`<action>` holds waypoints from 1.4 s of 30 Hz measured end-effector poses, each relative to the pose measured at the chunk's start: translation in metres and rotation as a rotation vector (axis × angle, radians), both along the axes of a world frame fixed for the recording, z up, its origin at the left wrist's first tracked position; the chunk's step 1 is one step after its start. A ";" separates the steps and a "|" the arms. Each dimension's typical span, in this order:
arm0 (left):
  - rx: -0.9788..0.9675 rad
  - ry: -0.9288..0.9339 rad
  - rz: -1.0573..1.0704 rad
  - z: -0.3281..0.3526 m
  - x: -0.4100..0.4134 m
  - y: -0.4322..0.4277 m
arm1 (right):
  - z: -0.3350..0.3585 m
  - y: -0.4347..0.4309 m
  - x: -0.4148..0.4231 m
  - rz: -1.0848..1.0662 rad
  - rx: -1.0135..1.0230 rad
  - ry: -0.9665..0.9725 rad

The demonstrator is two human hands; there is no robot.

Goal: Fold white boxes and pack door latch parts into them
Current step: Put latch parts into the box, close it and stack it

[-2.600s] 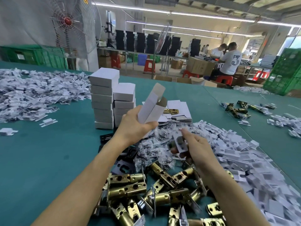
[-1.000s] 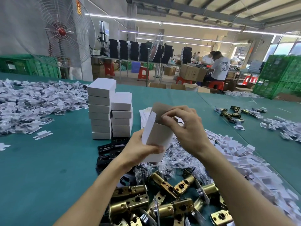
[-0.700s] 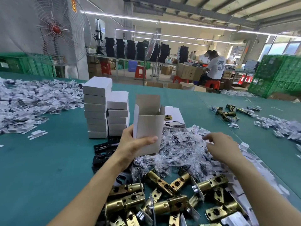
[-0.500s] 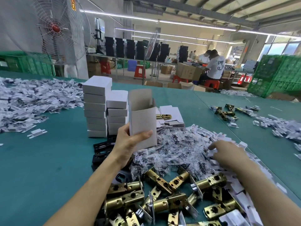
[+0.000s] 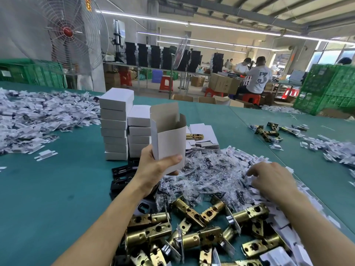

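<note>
Gripping the lower half of a tall white cardboard box (image 5: pixel 169 139), the left hand (image 5: pixel 153 169) lays its thumb across the near face and wraps its fingers round the far side, holding the box clear of the green worktop (image 5: pixel 48 189). The box's long axis is close to upright, with its mouth open to the ceiling and one brown-lined flap raised at the back.

The right hand (image 5: pixel 272 183) is lower and well to the right of the box. It is knuckles up, with its fingers (image 5: pixel 251 172) curled down into the heap of small white card inserts (image 5: pixel 240 157), where that heap meets the clear plastic bags of dark screws (image 5: pixel 207 169). Whether those fingers pinch a piece I cannot tell, since the tips are buried.

The box's opening therefore lies up and to the left of the right hand. Anything this hand lifts probably has to cross above the bags and drop into the mouth from above.

The brass door latch bolts (image 5: pixel 201 239) lie nearest the person, between the two forearms. Behind the box stand two stacks of closed white boxes (image 5: pixel 115 121), with flat box blanks (image 5: pixel 203 131) to their right.
</note>
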State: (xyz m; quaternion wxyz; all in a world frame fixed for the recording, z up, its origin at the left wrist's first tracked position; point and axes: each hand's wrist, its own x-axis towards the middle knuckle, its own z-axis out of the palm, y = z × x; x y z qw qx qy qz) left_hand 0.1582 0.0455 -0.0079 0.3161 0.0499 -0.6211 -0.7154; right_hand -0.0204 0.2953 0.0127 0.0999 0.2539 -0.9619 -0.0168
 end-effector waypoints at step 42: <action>-0.448 0.030 0.249 -0.006 -0.004 0.012 | 0.097 -0.094 0.120 0.653 -0.696 0.320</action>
